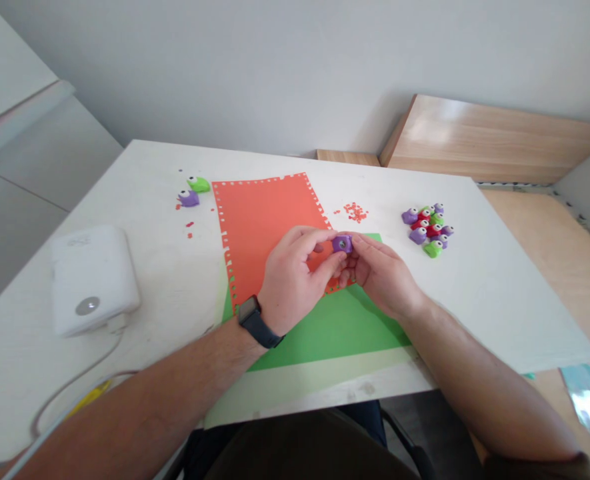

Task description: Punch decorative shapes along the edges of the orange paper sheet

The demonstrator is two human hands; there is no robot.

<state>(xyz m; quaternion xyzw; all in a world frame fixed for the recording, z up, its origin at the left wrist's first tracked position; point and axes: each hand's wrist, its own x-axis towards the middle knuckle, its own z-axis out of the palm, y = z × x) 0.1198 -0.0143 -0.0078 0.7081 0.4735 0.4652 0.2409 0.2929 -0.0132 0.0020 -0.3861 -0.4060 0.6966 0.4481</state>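
A small purple paper punch [342, 244] is held up over the sheets, its underside with a metal part facing me. My left hand [297, 277] pinches it from the left between thumb and index finger. From the right, my right hand [387, 273] grips its other edge with thumb and fingers. Below lies an orange sheet [269, 233] with holes cut along its edges. A green sheet [325, 333] lies partly under the orange one. Small orange paper bits [355, 212] are heaped right of the orange sheet.
Several one-eyed punches [427, 230] in purple, green and red stand grouped at the right. A green punch [199, 184] and a purple punch [189, 199] sit at the left. A white box-shaped device [95, 273] with a cable [79, 377] stands on the white table [495, 300].
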